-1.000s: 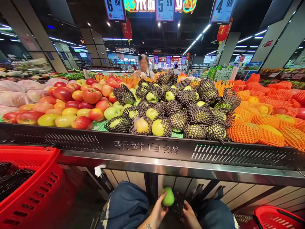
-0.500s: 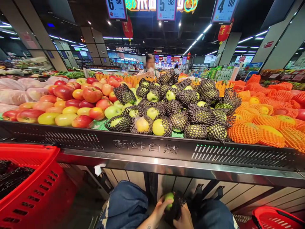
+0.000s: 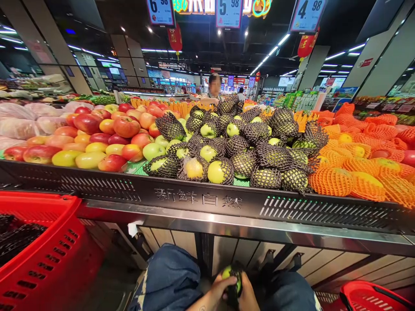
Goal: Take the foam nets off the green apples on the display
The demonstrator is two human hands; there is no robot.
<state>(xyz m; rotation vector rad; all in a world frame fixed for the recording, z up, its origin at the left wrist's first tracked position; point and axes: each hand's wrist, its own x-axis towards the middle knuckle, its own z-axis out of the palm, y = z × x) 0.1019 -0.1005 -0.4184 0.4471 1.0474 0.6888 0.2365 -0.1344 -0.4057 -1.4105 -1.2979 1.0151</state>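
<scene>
Both my hands sit low at the near edge, between my knees. My left hand [image 3: 216,294] and right hand [image 3: 248,296] are both clamped around one round green apple [image 3: 227,272] that is half inside a black foam mesh sleeve [image 3: 234,290]. Fingers curl tight on fruit and netting from either side, which looks like the grip needed to keep the stretchy sleeve spread over the apple.

Just beyond, the dark metal display shelf [image 3: 201,201] runs left to right. On it, a heap of green apples in black mesh sleeves [image 3: 246,147] sits in the middle, bare red and yellow apples [image 3: 97,138] to the left, fruit in orange foam nets [image 3: 356,172] to the right. A red plastic basket [image 3: 42,255] sits near left, another red basket [image 3: 372,296] near right. Far behind the heap stands another person [image 3: 214,88].
</scene>
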